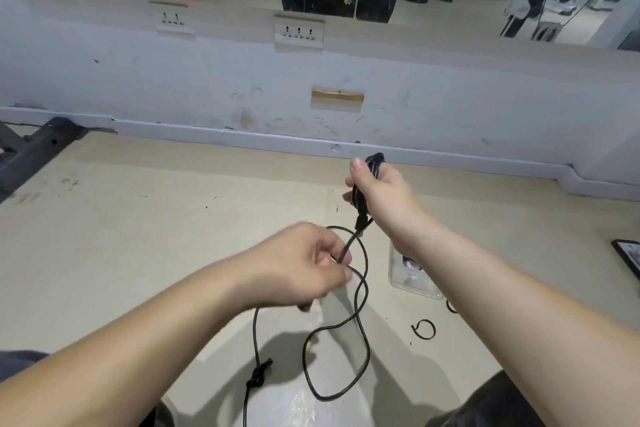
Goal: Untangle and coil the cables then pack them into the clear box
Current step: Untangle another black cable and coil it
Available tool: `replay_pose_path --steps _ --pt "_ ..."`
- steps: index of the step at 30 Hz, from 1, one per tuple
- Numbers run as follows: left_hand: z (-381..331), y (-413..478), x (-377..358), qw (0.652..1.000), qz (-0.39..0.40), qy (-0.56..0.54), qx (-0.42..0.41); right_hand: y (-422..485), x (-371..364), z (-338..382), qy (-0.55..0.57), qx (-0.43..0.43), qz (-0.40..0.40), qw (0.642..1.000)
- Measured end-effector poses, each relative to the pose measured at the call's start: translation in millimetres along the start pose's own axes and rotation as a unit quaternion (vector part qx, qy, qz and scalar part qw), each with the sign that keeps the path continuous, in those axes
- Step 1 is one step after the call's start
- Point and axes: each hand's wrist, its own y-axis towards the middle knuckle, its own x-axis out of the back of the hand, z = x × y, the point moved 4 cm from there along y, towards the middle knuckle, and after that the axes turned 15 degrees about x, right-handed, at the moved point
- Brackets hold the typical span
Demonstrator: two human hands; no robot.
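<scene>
Right hand [384, 194] is closed round a coiled bundle [375, 161] of black cable, held up above the floor [138, 236]. The left hand [304, 263] is lower and nearer, pinching the strand that leaves the bundle between thumb and fingertips. The rest of the cable [366, 258] hangs from that pinch in slack loops towards the lap.

The biggest risk, as I judge it, is the knot [259, 376] low on the hanging length. If winding goes on without picking it open, it will be pulled tighter or get wound into the bundle. Next, the slack loops cross one another, so a quick pull could draw them into a second snag. A smaller risk is the bundle itself: with only one hand round it, easing that grip to take a new turn could let the turns spring loose. Least, the clear box [412, 282] is on the floor, partly hidden behind the right forearm, so the arm could knock it on the way down.

By count:
- two hands
- one black cable with one knot
- one clear box with something pale inside, too blurred to name
- one dark flat device [628, 258] at the right edge
- one black ring [423, 329] on the floor
- part of a second ring [451, 307] beside the forearm
</scene>
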Motion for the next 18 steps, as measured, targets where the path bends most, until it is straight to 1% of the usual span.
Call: replay_pose_path --steps 1,2,4,5,7,10,11,13,14,15,16,17,18 --pt "-2.3 -0.9 10.5 0.999 -0.032 0.005 -0.014 -1.3 -1.0 1.1 -0.033 0.014 0.021 0.999" --pt "-3.7 -1.9 22.3 0.995 -0.086 0.038 -0.036 -3.3 -2.3 1.1 -0.052 0.021 0.044 0.997" --pt "-6.2 -6.7 43.6 0.967 -0.205 0.129 -0.078 -7.4 -5.4 -0.7 -0.071 0.023 0.094 0.993" --pt "-6.1 -9.8 52.5 0.953 -0.252 0.143 -0.09 -9.3 -8.1 -1.1 -0.057 0.014 0.12 0.991" --pt "-4.5 -14.7 67.0 0.93 -0.324 0.139 -0.106 -14.2 -15.8 1.3 0.017 -0.018 0.172 0.985" --pt "-0.4 -15.8 79.5 0.889 -0.404 0.179 -0.116 -20.5 -26.6 14.5 0.092 -0.034 0.238 0.966" --pt "0.1 -16.1 81.5 0.882 -0.413 0.197 -0.115 -22.3 -29.7 19.0 0.112 -0.035 0.258 0.959" --pt "1.6 -14.5 79.8 0.884 -0.392 0.226 -0.117 -26.8 -34.4 26.5 0.162 -0.046 0.285 0.944" --pt "3.8 -12.7 76.6 0.893 -0.37 0.224 -0.122 -29.5 -36.3 29.2 0.187 -0.053 0.296 0.935" --pt "6.6 -9.9 72.7 0.912 -0.336 0.201 -0.126 -32.4 -38.1 31.1 0.211 -0.061 0.309 0.925" --pt "9.3 -6.6 67.9 0.937 -0.288 0.152 -0.125 -35.0 -39.3 32.2 0.23 -0.067 0.319 0.917" --pt "11.7 -3.8 62.0 0.962 -0.234 0.079 -0.115 -37.0 -39.7 32.6 0.243 -0.069 0.328 0.91" --pt "13.2 -1.5 55.2 0.979 -0.178 -0.007 -0.102 -38.6 -39.1 32.6 0.245 -0.069 0.334 0.908"
